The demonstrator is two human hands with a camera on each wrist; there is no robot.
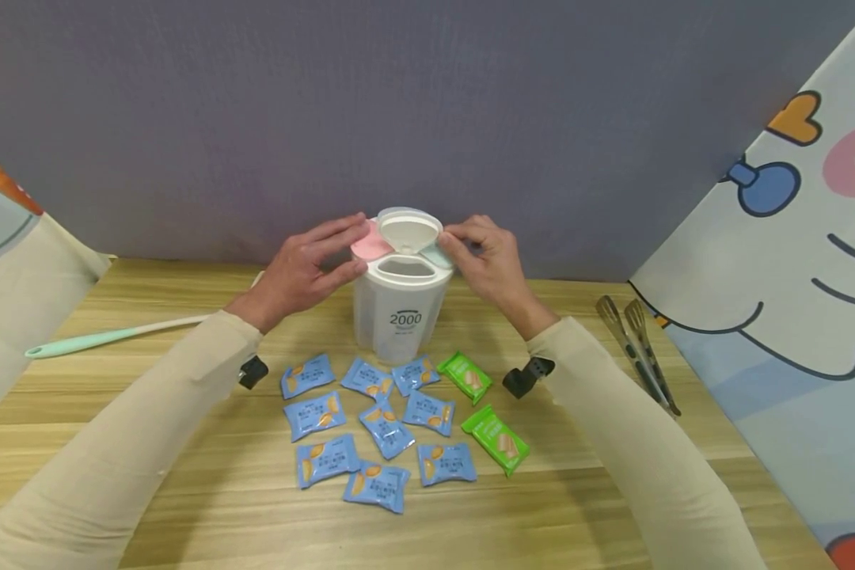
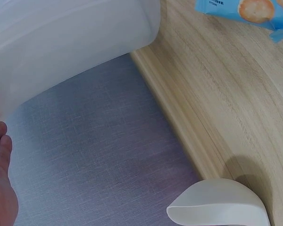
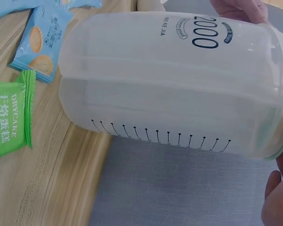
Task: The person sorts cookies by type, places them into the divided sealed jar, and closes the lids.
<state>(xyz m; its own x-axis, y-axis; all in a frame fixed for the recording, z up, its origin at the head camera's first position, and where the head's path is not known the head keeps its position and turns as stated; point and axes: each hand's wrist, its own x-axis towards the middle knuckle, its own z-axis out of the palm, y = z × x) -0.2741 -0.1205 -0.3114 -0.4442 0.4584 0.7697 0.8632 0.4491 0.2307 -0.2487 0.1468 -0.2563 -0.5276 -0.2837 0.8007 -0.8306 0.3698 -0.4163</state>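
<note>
A tall translucent container (image 1: 406,321) marked 2000 stands upright near the back of the table. Its white lid (image 1: 404,279) has a pink flap (image 1: 372,241), a mint flap (image 1: 436,255) and a raised whitish flap (image 1: 408,230) over an uncovered opening. My left hand (image 1: 301,267) reaches the lid's left side with straight fingers, fingertips on the pink flap. On the other side, my right hand (image 1: 488,257) bends its fingers and thumb at the lid's edge, by the mint flap. In the right wrist view a line of scale marks runs along the container (image 3: 170,94).
Several blue snack packets (image 1: 387,430) and two green packets (image 1: 496,438) lie in front of the container. A mint-handled utensil (image 1: 93,342) lies at the left, its white head (image 2: 221,202) near the back edge. Metal tongs (image 1: 641,352) lie at the right. A grey panel (image 1: 370,103) rises behind.
</note>
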